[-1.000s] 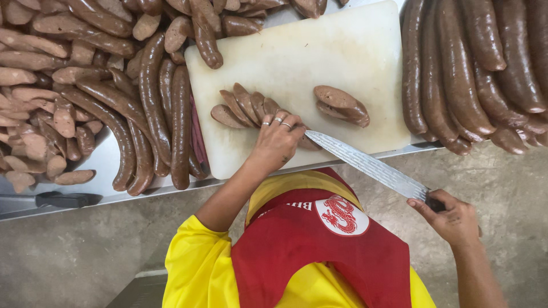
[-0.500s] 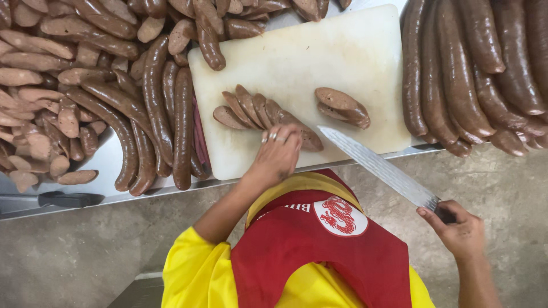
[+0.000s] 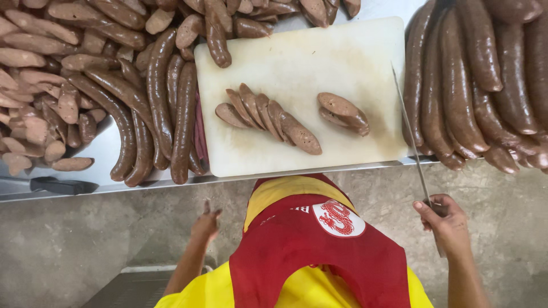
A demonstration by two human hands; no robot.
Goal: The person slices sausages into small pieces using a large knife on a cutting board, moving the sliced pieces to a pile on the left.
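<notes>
Steel table (image 3: pixel 114 149) carries whole sausages: one heap at left (image 3: pixel 142 97), another at right (image 3: pixel 485 85). White cutting board (image 3: pixel 308 68) sits between them, holding a fanned row of slices (image 3: pixel 268 117) and a separate end piece (image 3: pixel 344 113). Right hand (image 3: pixel 448 219) clamped on knife (image 3: pixel 412 137), blade edge-up beside the board's right edge. Left hand (image 3: pixel 205 223) off the table, fingers loose, holding nothing. Hands well apart. Second knife (image 3: pixel 54 185), black-handled, lies at far left.

Single head camera, straight down, mid-range over cutting board (image 3: pixel 319 63), table edge.
</notes>
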